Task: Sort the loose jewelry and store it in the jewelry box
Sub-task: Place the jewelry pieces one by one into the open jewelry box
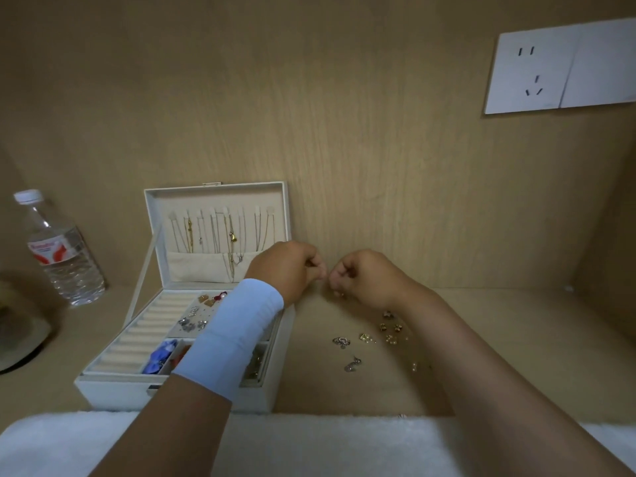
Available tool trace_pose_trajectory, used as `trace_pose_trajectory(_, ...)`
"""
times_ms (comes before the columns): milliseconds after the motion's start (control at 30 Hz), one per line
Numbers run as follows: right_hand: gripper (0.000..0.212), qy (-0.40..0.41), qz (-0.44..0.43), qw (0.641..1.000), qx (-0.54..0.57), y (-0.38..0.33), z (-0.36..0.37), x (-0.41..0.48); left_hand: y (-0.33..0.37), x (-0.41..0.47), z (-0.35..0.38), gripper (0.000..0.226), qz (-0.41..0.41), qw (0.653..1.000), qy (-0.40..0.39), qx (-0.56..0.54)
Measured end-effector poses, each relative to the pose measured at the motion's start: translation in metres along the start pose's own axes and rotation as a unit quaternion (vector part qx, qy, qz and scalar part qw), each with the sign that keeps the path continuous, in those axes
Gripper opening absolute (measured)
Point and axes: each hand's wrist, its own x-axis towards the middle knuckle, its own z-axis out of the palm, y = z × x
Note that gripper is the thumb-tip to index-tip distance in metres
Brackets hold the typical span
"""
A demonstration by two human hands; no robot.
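The left hand [287, 268] and right hand [361, 275] hover with fingers curled in, fingertips almost meeting just right of the open jewelry box [113, 390], anything pinched too small to tell, above the loose jewelry [364, 338] scattered on the bench [533, 321].

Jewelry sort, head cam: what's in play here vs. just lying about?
Job: jewelry box, open; necklaces in its lid; loose jewelry on the desk; left hand and right hand, fingers curled, anything pinched too small to see.
Lying about: water bottle; wall socket; white cloth at the front edge.
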Motion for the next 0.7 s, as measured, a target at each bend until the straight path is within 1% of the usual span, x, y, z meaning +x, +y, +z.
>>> trace_pose_trajectory(100,0.020,0.000,-0.016,0.999,0.043,0.003,-0.003,0.007,-0.006,0.007,0.001,0.005,0.009,0.999,-0.004,-0.054)
trace_pose_trajectory(200,0.025,0.001,-0.024,0.997,0.078,0.004,-0.002,0.011,-0.013,0.007,0.003,0.007,0.019,0.994,0.022,-0.103)
trace_pose_trajectory(267,0.028,0.011,-0.027,0.996,0.090,0.003,0.000,0.013,-0.019,0.006,0.005,0.009,0.018,0.993,0.036,-0.113)
trace_pose_trajectory(367,0.030,0.042,-0.013,0.994,0.104,-0.006,0.000,0.013,-0.025,0.003,0.004,0.006,0.013,0.993,0.035,-0.113)
trace_pose_trajectory(533,0.016,0.070,-0.022,0.995,0.073,-0.035,-0.009,0.012,-0.028,0.000,-0.008,0.007,0.011,0.989,0.025,-0.143)
trace_pose_trajectory(700,0.008,0.111,-0.064,0.992,0.012,-0.074,-0.005,0.005,-0.037,-0.016,-0.032,0.004,0.018,0.983,0.050,-0.175)
